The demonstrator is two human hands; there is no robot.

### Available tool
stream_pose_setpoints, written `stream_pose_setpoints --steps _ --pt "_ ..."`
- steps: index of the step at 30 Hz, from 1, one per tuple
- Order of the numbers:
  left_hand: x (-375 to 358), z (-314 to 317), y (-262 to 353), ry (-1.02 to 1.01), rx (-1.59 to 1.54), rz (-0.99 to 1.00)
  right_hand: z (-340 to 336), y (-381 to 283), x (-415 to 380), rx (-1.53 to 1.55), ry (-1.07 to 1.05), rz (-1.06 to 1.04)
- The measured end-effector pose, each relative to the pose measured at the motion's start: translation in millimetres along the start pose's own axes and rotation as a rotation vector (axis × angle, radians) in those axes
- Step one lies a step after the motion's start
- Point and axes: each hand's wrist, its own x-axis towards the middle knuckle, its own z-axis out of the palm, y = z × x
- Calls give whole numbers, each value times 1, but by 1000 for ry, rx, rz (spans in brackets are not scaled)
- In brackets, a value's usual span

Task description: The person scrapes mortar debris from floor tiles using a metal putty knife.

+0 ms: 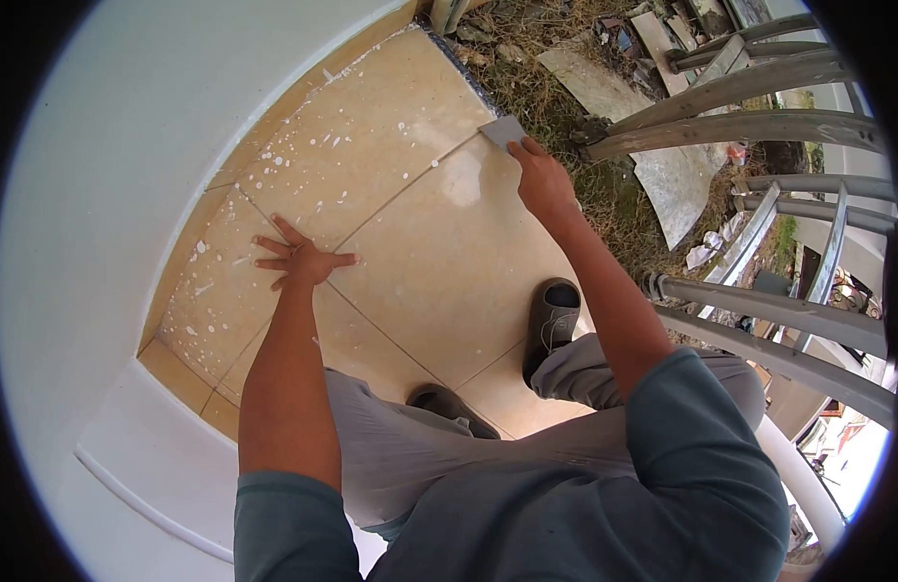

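Note:
My left hand (305,262) rests on the beige tiled floor (420,262) with its fingers spread, near a junction of grout lines. In my right hand (544,179) is a flat grey scraper (504,132), gripped between thumb and fingers. The scraper's blade lies at the floor's outer edge, by the end of a grout line; its handle, if it has one, is hidden by the hand. White paint spots (274,160) dot the tiles beyond my left hand and along the wall.
A white wall (99,194) with a tile skirting curves along the left. Past the floor's edge lie dry grass (526,82) and broken boards (682,184). Metal railings (730,131) stand at the right. My shoes (551,325) are on the tiles.

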Motion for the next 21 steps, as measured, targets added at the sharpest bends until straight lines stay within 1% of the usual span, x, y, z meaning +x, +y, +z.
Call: stream_pose_setpoints --steps 2,8,11,14,17,20,21 --pt "-1 -3 2 -2 11 3 0 -6 -1 19 -10 41" --pt "4 0 0 3 15 -11 16 -14 0 27 59 54" --pt "4 -1 -3 1 23 21 9 -21 19 67 58 83" --pt "4 0 0 22 43 -13 -4 -6 29 -65 -52 -34" --pt "2 -1 0 22 40 -1 -6 -3 17 -65 23 -79" --pt "2 -2 1 14 63 7 -29 -18 32 -94 -121 25" --pt "5 -3 3 21 56 8 -26 -17 37 -123 -108 21"
